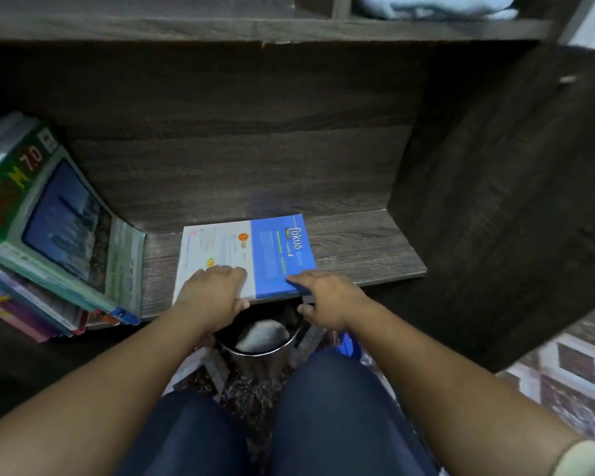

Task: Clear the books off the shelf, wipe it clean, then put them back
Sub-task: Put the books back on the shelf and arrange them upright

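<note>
Blue-and-white book (255,249) lying flat on dark wood shelf (358,249), near edge sitting at front lip. Left hand (213,293) and right hand (327,297) gripping that edge, fingers (227,271) pressing on cover, thumbs tucking beneath. Stack of books (59,228) leaning at left. Metal bucket (241,352) sitting below, holding pale cloth (261,334).

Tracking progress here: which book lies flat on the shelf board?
The blue-and-white fokus book, held at its near edge by left hand and right hand; the green book leans tilted.
</note>
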{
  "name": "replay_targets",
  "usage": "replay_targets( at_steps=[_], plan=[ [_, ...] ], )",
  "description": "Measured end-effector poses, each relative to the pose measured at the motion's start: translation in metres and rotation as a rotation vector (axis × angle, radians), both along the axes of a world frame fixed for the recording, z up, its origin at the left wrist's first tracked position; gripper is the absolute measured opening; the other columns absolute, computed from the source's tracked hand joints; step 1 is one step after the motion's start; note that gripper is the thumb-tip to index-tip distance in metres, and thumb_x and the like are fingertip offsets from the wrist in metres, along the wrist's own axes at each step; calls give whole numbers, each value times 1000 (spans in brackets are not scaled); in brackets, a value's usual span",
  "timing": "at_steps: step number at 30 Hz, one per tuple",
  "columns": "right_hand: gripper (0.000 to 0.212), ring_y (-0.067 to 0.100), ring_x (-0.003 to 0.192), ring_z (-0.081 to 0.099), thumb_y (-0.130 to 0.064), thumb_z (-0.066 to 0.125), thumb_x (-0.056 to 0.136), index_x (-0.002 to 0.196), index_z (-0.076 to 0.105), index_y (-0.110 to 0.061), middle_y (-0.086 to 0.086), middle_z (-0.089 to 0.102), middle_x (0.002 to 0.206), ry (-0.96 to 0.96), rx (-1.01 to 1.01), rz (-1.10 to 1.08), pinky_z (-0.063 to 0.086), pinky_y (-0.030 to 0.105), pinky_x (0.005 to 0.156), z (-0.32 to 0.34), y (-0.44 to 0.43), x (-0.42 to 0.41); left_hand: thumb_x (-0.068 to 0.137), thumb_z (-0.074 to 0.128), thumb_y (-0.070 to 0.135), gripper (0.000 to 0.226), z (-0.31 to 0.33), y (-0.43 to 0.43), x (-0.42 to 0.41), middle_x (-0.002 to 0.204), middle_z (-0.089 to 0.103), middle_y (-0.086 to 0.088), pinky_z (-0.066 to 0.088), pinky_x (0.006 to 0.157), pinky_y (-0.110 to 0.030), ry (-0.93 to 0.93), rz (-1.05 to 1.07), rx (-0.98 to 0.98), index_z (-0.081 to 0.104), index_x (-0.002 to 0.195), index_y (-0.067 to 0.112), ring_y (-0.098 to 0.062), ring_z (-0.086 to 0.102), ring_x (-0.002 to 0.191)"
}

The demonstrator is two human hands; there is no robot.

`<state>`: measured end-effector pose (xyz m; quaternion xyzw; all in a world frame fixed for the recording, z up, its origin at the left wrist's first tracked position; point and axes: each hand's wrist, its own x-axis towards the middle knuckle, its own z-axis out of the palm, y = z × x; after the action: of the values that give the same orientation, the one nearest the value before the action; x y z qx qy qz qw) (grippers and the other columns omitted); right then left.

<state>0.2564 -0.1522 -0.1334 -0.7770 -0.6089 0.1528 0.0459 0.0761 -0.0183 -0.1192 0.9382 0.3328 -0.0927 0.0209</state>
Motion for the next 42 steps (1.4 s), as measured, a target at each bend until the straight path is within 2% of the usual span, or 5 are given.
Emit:
replay_targets(
  at_steps=[11, 21, 27, 32, 42],
  plan=[
    [22, 32, 98, 66, -13, 60, 81, 100, 70, -5, 16, 68, 104, -63, -460, -312, 54, 33, 78, 11, -210, 49, 91, 55, 44, 30, 16, -180, 143, 115, 62, 1, 47, 90, -35, -34, -462, -269, 58, 115, 27, -21, 58, 107],
    [6, 28, 98, 57, -12, 49, 92, 93, 55, -11, 9, 56, 104, 1, -675, -622, 35, 35, 75, -63, -367, 76, 93, 56, 42, 32, -38, -313, 226, 118, 60, -1, 46, 77, -31, 249, -730, -372, 58, 119, 24, -20, 57, 99],
    [44, 34, 119, 45, -23, 55, 91, 134, 46, -17, 12, 44, 131, 17, -607, -692, 41, 44, 91, -137, -406, 94, 93, 55, 40, 39, -87, -351, 260, 120, 54, -2, 47, 80, -34, 298, -808, -335, 51, 129, 27, -19, 52, 95],
    [102, 36, 146, 4, -46, 64, 87, 154, -9, -21, 16, -11, 160, 49, -522, -742, 20, 48, 114, -202, -434, 106, 95, 53, 38, 48, -117, -354, 257, 131, 47, 1, 44, 92, -35, 203, -819, -287, 40, 140, 27, -19, 45, 116],
    [106, 37, 146, -13, -50, 60, 89, 150, -19, -15, 17, -20, 158, 11, -453, -824, 0, 48, 118, -266, -458, 93, 94, 53, 37, 48, -141, -356, 259, 137, 43, 4, 43, 97, -34, 189, -846, -267, 37, 138, 29, -16, 40, 123]
  ],
)
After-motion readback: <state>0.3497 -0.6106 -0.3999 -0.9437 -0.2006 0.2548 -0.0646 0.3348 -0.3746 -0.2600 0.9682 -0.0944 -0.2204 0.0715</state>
